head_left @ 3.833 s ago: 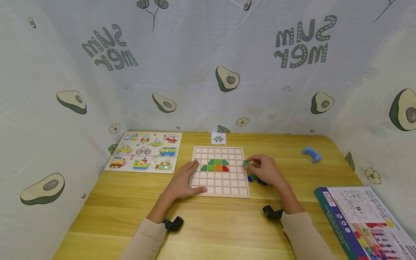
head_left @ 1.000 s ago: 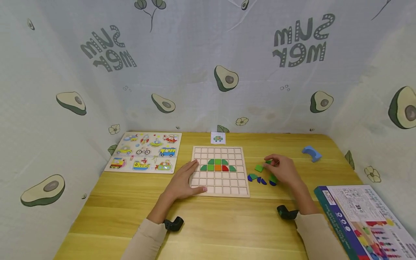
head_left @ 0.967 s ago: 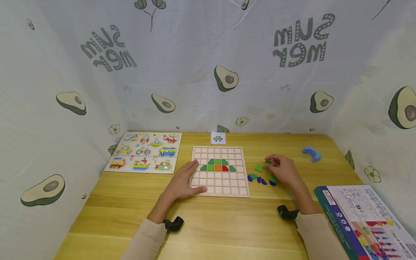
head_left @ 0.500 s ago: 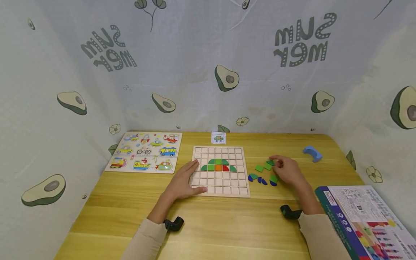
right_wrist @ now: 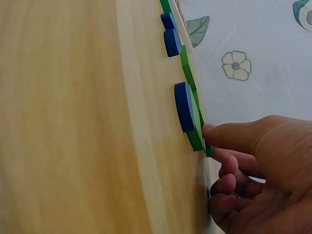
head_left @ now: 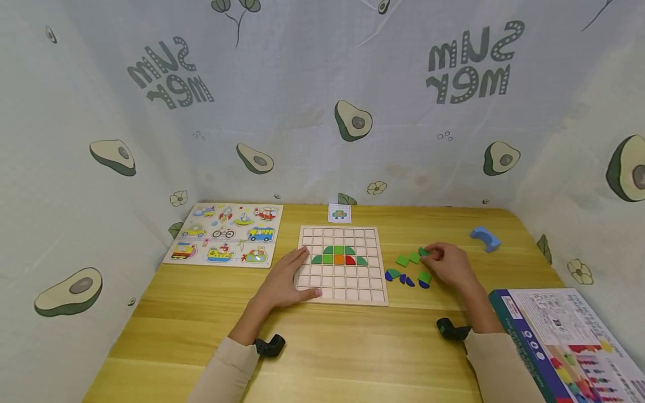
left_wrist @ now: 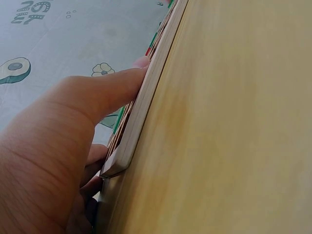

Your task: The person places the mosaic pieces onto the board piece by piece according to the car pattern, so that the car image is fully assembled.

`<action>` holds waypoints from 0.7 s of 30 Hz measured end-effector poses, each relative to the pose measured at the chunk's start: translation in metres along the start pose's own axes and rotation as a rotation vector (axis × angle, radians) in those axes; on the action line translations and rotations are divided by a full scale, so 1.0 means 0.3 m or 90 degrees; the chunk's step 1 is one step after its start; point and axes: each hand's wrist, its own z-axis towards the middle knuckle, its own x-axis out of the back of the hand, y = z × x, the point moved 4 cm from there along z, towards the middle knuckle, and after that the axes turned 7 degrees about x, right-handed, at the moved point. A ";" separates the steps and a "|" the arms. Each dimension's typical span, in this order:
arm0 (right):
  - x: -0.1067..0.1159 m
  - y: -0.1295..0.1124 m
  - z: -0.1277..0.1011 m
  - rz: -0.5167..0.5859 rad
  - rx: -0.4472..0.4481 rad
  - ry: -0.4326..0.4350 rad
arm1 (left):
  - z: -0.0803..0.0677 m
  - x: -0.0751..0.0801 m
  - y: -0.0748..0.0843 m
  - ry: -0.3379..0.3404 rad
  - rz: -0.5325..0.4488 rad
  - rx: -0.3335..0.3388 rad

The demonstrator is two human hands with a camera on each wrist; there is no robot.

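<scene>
On my head view I see the left hand [head_left: 282, 280] with fingers spread against the grid board [head_left: 340, 281] on the bench [head_left: 347, 347]; the right hand [head_left: 448, 265] pinches a dark green piece [head_left: 423, 251] to the board's right, near a bright green square [head_left: 402, 261]. My left wrist view shows the thumb touching the board's edge. On my right wrist view, a blue piece [right_wrist: 184, 107] lies near the thumb tip.

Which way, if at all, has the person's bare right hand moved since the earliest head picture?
Yes. In the head view, the bare right hand has shifted right, away from the square, pale wooden grid board.
</scene>
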 end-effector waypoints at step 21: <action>0.006 -0.119 -0.006 0.025 0.027 0.037 | 0.003 -0.005 -0.005 -0.005 0.005 0.001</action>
